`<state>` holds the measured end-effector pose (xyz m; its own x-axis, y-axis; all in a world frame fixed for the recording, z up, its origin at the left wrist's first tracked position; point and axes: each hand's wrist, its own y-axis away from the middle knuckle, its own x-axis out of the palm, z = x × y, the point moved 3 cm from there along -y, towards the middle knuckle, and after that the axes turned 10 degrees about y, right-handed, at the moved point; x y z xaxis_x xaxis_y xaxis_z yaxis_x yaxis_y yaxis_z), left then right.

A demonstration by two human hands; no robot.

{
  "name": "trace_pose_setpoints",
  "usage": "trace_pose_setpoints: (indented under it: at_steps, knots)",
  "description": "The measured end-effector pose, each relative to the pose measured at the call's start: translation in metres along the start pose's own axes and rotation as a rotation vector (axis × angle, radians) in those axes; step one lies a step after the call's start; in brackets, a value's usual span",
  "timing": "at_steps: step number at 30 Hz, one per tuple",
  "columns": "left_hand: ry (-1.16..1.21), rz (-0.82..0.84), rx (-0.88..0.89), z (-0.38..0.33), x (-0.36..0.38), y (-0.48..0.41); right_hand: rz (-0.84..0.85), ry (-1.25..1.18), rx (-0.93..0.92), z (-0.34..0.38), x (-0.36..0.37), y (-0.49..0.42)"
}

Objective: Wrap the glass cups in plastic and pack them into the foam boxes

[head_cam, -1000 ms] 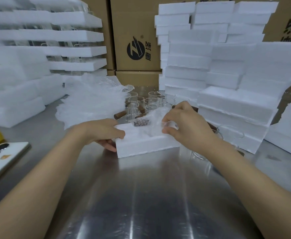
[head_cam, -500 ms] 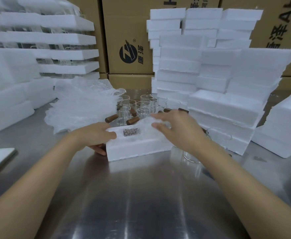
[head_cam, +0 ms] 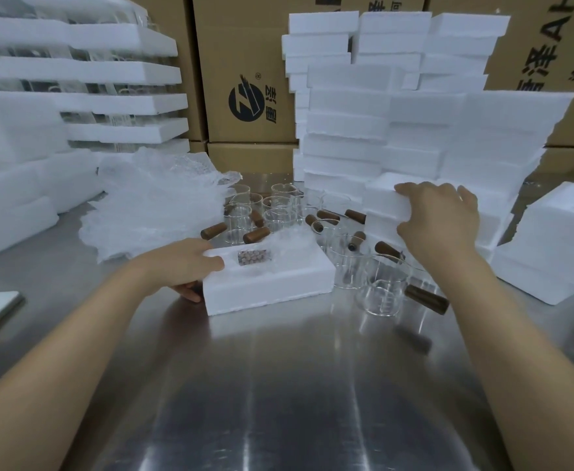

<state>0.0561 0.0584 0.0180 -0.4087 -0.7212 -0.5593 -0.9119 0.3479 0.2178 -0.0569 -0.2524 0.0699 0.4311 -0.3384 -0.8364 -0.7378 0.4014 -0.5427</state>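
Steel worktop (head_cam: 279,385): left hand (head_cam: 180,263) steadies the filled foam box (head_cam: 268,283); right hand (head_cam: 438,215), grip pinching a foam lid (head_cam: 380,202), could topple glass cups (head_cam: 380,287) below.

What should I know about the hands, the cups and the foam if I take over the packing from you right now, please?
Left hand: steadying the left end of the open foam box on the steel table.
Right hand: gripping a foam piece on the stack to the right; it looks like the lid.
Done: one wrapped cup sits in the box.
Left: close this box. Many bare glass cups with wooden handles stand behind it, and the nearest cup stands to its right. The plastic wrap pile lies back left.
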Motion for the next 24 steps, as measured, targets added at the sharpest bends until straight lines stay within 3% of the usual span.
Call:
trace_pose_setpoints:
  at_steps: [4,6,8,10,12,16,19,21,24]
  knots:
    - [0.010,0.003,-0.014,0.000,0.000,0.000,-0.276,-0.213,-0.053,0.004,-0.021,0.003]
    - [-0.032,-0.009,0.000,-0.004,-0.001,-0.001,-0.475,-0.444,-0.141,0.017,-0.039,0.010]
    - [-0.145,-0.167,0.072,-0.010,-0.005,-0.003,-0.563,-0.775,-0.179,0.034,-0.053,0.021]
    - [-0.175,-0.463,0.221,-0.018,-0.012,0.000,-0.462,-1.176,-0.149,0.050,-0.058,0.031]
    - [0.001,-0.573,0.393,-0.028,-0.015,0.006,-0.250,-1.492,-0.088,0.066,-0.052,0.037]
    - [0.420,-0.293,0.462,-0.041,-0.006,0.008,0.198,-1.825,0.068,0.090,-0.029,0.046]
    - [0.707,0.002,0.394,-0.044,0.004,0.010,0.315,-1.773,0.119,0.093,-0.021,0.048]
    - [0.826,0.031,0.317,-0.042,0.001,0.013,0.205,-1.477,0.078,0.086,-0.023,0.047]
    - [0.799,-0.019,0.224,-0.035,-0.008,0.015,0.100,-1.130,-0.023,0.078,-0.020,0.041]
